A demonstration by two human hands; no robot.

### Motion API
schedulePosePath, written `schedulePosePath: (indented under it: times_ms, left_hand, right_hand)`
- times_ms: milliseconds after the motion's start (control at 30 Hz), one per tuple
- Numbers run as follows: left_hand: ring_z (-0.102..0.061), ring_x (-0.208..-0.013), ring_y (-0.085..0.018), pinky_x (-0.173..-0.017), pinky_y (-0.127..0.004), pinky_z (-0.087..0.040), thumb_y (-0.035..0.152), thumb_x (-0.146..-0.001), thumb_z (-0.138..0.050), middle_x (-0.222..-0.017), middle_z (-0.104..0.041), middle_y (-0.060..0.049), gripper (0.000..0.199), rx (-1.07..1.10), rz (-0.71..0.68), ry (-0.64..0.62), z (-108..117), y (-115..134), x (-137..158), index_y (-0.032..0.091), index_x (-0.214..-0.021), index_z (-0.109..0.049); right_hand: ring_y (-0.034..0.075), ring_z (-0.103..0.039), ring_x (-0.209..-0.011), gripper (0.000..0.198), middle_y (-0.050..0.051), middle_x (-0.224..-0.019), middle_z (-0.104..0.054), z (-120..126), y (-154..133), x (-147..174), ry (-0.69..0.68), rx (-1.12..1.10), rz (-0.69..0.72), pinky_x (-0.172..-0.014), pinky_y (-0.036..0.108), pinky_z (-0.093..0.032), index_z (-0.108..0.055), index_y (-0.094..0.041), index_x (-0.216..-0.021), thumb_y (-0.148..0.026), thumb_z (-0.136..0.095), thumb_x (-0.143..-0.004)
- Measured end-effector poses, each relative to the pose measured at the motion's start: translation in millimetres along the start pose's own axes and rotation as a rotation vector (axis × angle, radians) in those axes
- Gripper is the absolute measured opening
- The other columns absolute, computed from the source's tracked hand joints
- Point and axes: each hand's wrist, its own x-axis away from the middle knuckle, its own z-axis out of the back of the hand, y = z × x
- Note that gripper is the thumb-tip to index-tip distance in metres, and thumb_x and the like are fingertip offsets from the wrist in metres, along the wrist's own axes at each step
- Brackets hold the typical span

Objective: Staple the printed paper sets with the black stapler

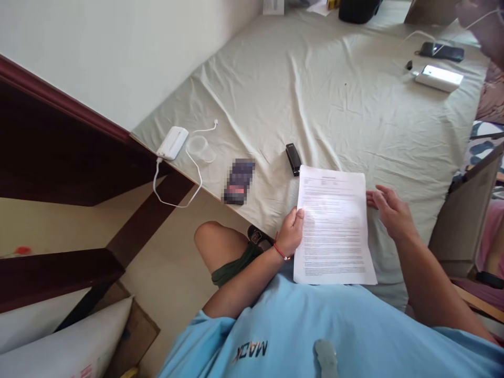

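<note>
Blue shirt [315, 325] lowest in the head view, left hand [290, 231] pinching printed sheet [334, 226] at its left edge, right hand [388, 207] fingers spread, touching its right edge, sheet lying on bed [315, 94], black stapler [293, 158] just beyond

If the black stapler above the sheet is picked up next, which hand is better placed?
Probably the left hand. It grips the paper at its left edge, on the same side as the black stapler by the top-left corner. The right hand sits at the right edge, farther off.
</note>
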Motion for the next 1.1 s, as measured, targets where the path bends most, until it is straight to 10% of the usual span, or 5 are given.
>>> schedulePosePath:
  times_ms: [200, 600, 800, 1100]
  left_hand:
    - [-0.071, -0.108, -0.025, -0.103, -0.040, -0.054, 0.070, -0.102, -0.049, -0.116, -0.078, -0.010, 0.056, -0.130, -0.194, -0.024, 7, 21, -11, 0.021, -0.116, -0.072]
    - [-0.069, -0.125, -0.028, -0.115, -0.044, -0.052, 0.068, -0.101, -0.052, -0.131, -0.076, -0.013, 0.057, -0.276, -0.132, 0.100, 58, -1, -8, 0.020, -0.126, -0.070]
    - [-0.075, -0.096, -0.028, -0.087, -0.040, -0.058, 0.072, -0.103, -0.043, -0.102, -0.081, -0.013, 0.064, -0.531, -0.135, 0.148, 61, -10, -2, 0.018, -0.109, -0.075]
    - [-0.073, -0.096, -0.025, -0.088, -0.035, -0.056, 0.067, -0.104, -0.047, -0.100, -0.079, -0.010, 0.056, -0.501, -0.152, 0.231, 61, -14, 4, 0.018, -0.108, -0.073]
  right_hand:
    - [0.019, -0.069, -0.073, 0.042, 0.003, -0.090, -0.076, 0, -20, 23, -0.281, -0.345, -0.173, -0.062, 0.032, -0.058, -0.077, -0.029, -0.103, -0.066, -0.076, -0.085]
    - [0.017, -0.060, -0.062, 0.033, -0.001, -0.073, -0.066, -92, -34, -10, -0.116, -0.509, -0.054, -0.060, 0.032, -0.052, -0.067, -0.026, -0.083, -0.055, -0.081, -0.080]
    - [0.015, -0.055, -0.064, 0.038, 0.000, -0.077, -0.066, -98, -20, -4, -0.099, -0.380, 0.056, -0.057, 0.029, -0.044, -0.070, -0.024, -0.087, -0.061, -0.073, -0.089]
    - [0.013, -0.045, -0.061, 0.032, -0.002, -0.070, -0.057, -96, -15, -2, -0.037, -0.300, 0.101, -0.056, 0.028, -0.035, -0.070, -0.023, -0.089, -0.055, -0.073, -0.092]
